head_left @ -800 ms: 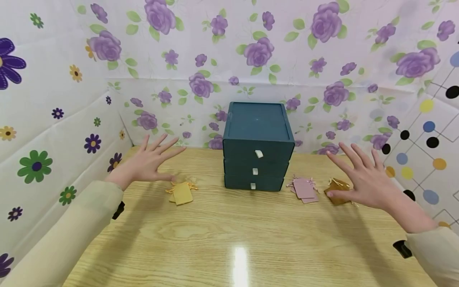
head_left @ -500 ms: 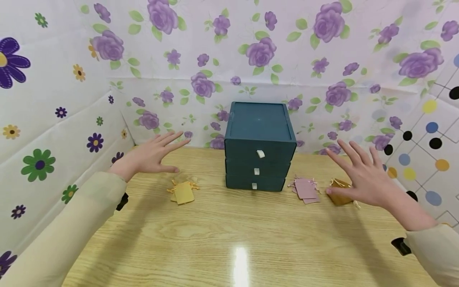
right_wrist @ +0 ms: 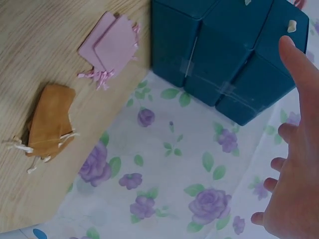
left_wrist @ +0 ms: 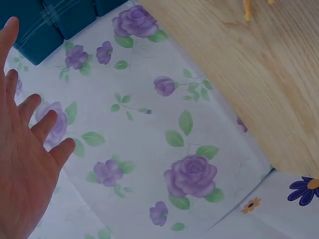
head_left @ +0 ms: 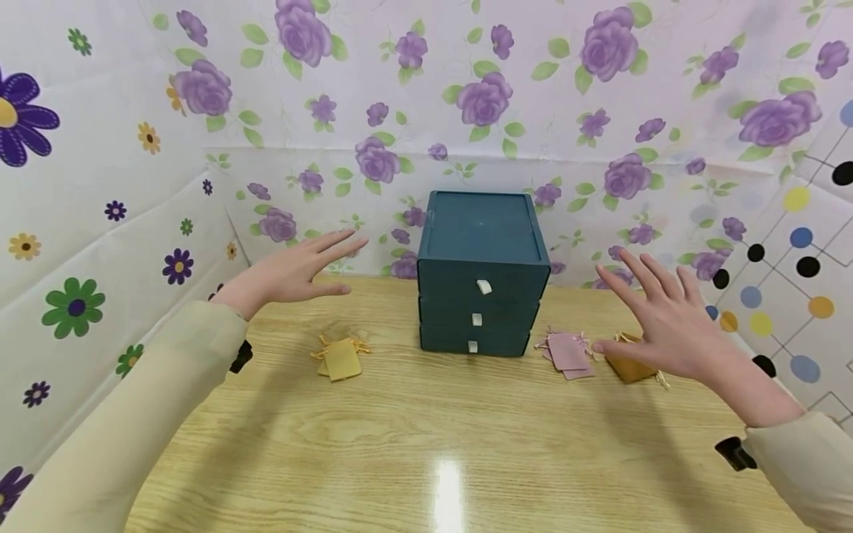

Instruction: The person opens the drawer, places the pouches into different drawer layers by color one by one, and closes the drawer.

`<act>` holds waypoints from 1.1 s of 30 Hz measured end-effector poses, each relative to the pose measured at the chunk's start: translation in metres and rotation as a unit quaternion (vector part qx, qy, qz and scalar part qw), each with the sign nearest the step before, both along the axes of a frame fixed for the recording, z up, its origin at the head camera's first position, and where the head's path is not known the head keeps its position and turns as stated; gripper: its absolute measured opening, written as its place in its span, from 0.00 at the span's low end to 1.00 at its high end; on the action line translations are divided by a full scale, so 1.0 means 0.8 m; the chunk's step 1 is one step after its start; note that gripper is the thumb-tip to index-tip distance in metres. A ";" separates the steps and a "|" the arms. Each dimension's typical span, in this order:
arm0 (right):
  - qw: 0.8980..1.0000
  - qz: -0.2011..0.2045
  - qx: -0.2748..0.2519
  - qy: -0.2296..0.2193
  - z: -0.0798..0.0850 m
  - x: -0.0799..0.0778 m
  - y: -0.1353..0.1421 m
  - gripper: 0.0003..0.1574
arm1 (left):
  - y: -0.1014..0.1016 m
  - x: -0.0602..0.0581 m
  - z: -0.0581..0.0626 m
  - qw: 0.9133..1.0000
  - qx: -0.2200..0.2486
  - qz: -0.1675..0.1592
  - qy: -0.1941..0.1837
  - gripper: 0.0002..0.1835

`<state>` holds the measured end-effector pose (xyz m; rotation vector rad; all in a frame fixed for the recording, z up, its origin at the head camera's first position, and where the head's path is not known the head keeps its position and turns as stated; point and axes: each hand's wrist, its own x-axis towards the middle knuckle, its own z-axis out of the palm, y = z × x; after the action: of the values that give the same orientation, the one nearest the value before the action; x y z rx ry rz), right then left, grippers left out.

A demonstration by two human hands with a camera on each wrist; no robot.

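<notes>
A dark teal three-drawer box (head_left: 478,296) with small white pulls stands at the back of the wooden table, its drawers closed. My left hand (head_left: 296,270) hovers left of it with fingers spread, behind and above the yellow drawstring pouches (head_left: 343,360). On the right, my right hand (head_left: 669,326) is held in the air, fingers apart, partly covering the brown drawstring pouches (head_left: 629,366). Pink drawstring pouches (head_left: 568,352) lie between the box and that hand. Neither hand holds anything. In the right wrist view the brown pouches (right_wrist: 51,119) show fully, apart from the hand.
Floral cloth (head_left: 373,200) hangs behind the table. Cloth with large flowers (head_left: 73,311) lines the left side, and dotted cloth (head_left: 800,274) the right. Bare wooden tabletop (head_left: 373,444) reaches toward the front, with a bright light reflection on it.
My left hand has moved up and to the right, farther from the yellow pouches. My right hand has shifted slightly left. The box and pouches stay where they were.
</notes>
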<state>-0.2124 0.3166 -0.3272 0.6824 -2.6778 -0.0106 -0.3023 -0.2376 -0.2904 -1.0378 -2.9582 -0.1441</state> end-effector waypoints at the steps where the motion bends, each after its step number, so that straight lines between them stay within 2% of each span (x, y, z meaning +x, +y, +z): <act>1: 1.000 0.001 -0.002 0.005 0.001 0.000 -0.002 0.70 | 0.003 -0.001 0.002 1.000 0.004 0.000 -0.004 0.43; 12: 0.994 0.052 -0.063 0.073 0.016 0.003 -0.028 0.69 | 0.036 -0.005 0.015 0.999 0.028 -0.006 -0.035 0.41; 19: 0.992 0.057 -0.095 0.068 0.022 0.007 -0.041 0.67 | 0.057 -0.011 0.019 0.995 0.072 -0.032 -0.054 0.39; 23: 0.989 0.068 -0.102 0.086 0.023 0.007 -0.050 0.61 | 0.068 -0.013 0.020 0.992 0.097 -0.042 -0.066 0.38; 28: 0.977 0.105 -0.123 0.136 0.017 0.001 -0.063 0.59 | 0.082 -0.014 0.016 0.988 0.127 -0.070 -0.051 0.36; 33: 0.970 0.127 -0.143 0.152 0.014 -0.001 -0.077 0.55 | 0.092 -0.015 0.007 0.983 0.158 -0.093 -0.029 0.35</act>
<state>-0.2129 0.2550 -0.3158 0.8471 -2.2242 0.3068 -0.3142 -0.1640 -0.2850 -1.2725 -2.7517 -0.6308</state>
